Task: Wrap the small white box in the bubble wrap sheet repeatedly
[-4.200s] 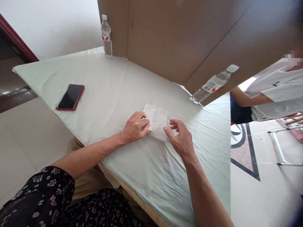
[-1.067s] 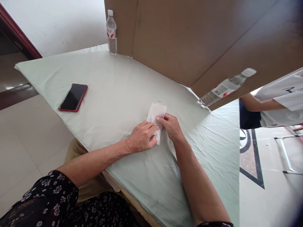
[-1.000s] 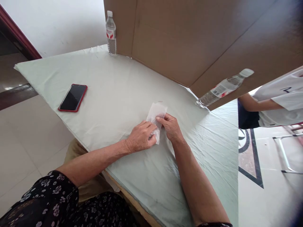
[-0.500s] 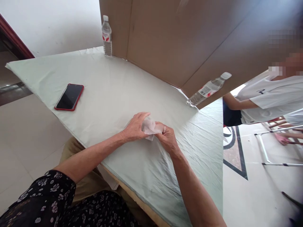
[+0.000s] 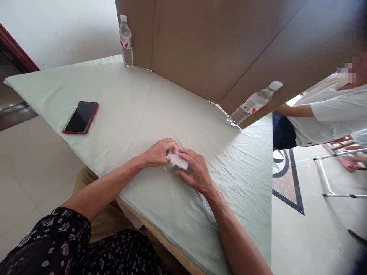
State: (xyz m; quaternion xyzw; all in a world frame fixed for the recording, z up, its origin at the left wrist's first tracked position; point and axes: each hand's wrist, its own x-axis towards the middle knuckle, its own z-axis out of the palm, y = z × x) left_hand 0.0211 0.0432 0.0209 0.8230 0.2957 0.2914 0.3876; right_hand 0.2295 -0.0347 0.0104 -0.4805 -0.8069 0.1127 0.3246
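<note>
A small whitish, partly see-through packet [image 5: 178,160] lies between my two hands, low over the pale green tablecloth [image 5: 137,110]. My left hand [image 5: 161,152] grips its left end, fingers curled and thumb below. On the other side my right hand [image 5: 195,170] holds the right end between the thumb and the fingers, which lie along its far edge. What the packet contains cannot be made out. To the left, a dark phone with a red case [image 5: 80,117] rests flat on the cloth.
A large brown board [image 5: 200,49] stands along the table's far side. One water bottle [image 5: 126,41] is upright at its left; another [image 5: 254,103] appears slanted at its right. A person in a white shirt [image 5: 338,110] sits beyond, near a metal frame [image 5: 325,177].
My right hand has gone from pinching a loose, filmy end to spreading along the packet's right side. The packet now looks flatter and more compact. My left fingers have curled in further.
</note>
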